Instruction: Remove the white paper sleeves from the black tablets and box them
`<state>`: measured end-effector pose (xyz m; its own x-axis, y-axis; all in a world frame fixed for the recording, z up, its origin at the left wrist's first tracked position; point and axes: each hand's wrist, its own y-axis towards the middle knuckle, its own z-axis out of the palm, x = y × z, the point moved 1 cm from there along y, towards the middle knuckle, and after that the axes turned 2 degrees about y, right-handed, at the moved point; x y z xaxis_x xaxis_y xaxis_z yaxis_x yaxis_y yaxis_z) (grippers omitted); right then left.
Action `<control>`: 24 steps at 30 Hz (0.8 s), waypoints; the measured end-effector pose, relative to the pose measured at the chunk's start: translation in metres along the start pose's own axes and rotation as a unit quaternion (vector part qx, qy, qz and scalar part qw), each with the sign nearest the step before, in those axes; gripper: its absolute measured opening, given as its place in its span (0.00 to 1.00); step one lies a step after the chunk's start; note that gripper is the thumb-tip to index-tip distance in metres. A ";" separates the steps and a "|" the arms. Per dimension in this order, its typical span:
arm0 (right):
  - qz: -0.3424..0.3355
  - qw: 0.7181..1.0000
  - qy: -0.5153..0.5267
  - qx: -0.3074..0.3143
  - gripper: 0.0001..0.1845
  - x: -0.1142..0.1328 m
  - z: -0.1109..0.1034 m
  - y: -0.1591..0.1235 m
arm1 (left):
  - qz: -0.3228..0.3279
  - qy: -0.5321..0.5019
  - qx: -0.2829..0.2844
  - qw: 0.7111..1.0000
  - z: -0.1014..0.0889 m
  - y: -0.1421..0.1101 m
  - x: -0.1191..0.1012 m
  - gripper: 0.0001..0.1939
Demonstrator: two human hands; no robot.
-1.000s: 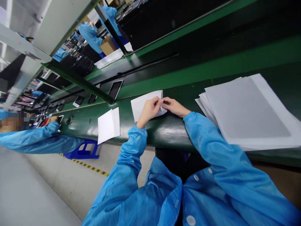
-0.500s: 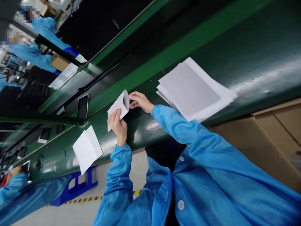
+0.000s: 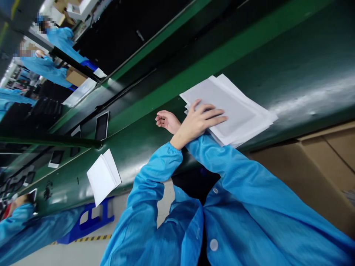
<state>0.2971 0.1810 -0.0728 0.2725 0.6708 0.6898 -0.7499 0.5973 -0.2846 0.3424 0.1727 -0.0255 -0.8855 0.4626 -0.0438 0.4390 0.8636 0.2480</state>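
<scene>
My left hand (image 3: 202, 119) lies with fingers spread on a stack of white paper sleeves (image 3: 244, 107), crossing over my right wrist. The sleeves are fanned unevenly, and a greyish panel shows faintly through the upper one. My right hand (image 3: 167, 121) is just left of the stack, above the green bench (image 3: 133, 147), its fingers loosely curled in and nothing visible in them. Farther left, a smaller pile of white sleeves (image 3: 104, 177) sits at the bench's front edge.
A tablet with a dark screen (image 3: 102, 125) lies beyond the bench's raised edge, with several other devices farther left. A green bar (image 3: 55, 140) crosses there. Cardboard boxes (image 3: 305, 166) stand at lower right, a blue stool (image 3: 91, 218) below. Co-workers in blue (image 3: 46, 68) are at upper left.
My left hand has moved right from the opened white sleeve to the stack. That sleeve no longer shows between my hands. My right hand's fingers have curled in.
</scene>
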 end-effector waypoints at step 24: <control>0.034 0.993 0.062 0.096 0.11 -0.005 -0.014 0.022 | -0.696 0.097 -0.154 0.694 -0.105 -0.356 0.211 0.20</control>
<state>0.2879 0.1974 -0.0918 0.2808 0.7623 0.5832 -0.8671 0.4620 -0.1863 -0.0172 -0.0584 -0.0213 -0.4357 -0.8396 -0.3245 -0.8904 0.3493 0.2917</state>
